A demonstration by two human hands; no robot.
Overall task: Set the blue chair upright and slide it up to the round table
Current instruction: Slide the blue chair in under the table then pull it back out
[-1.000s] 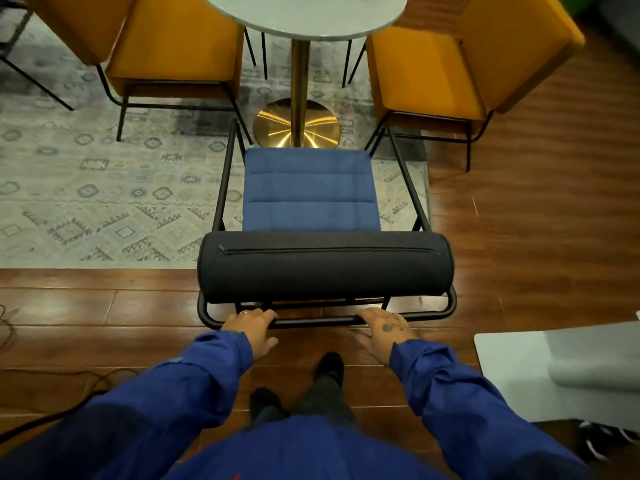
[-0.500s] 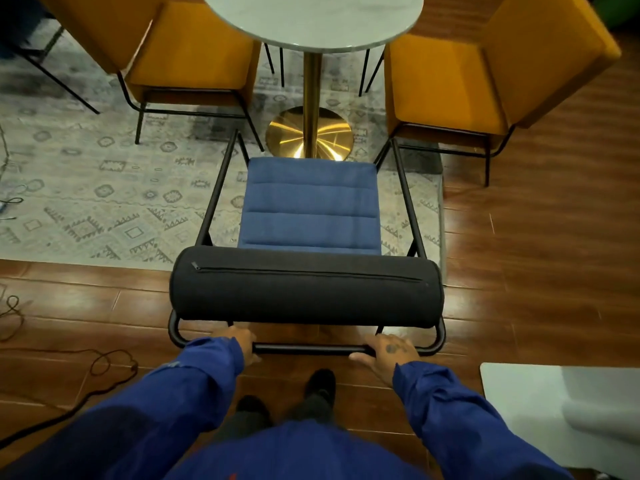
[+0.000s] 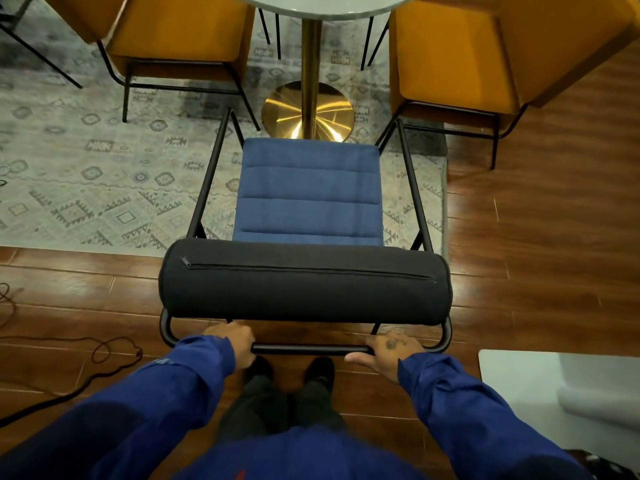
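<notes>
Blue chair [image 3: 308, 192] upright, seat toward round table [image 3: 322, 3]; both hands' grip clamps its rear bar.

The indoor light is dim and warm. Bright glare streaks the polished gold disc base [image 3: 307, 110] of the table, and soft sheen lies on the glossy brown wooden floorboards [image 3: 540, 244]. Wide-angle distortion bends the edges. The blue jacket sleeves [image 3: 485, 420] nearest the camera look slightly soft.
</notes>
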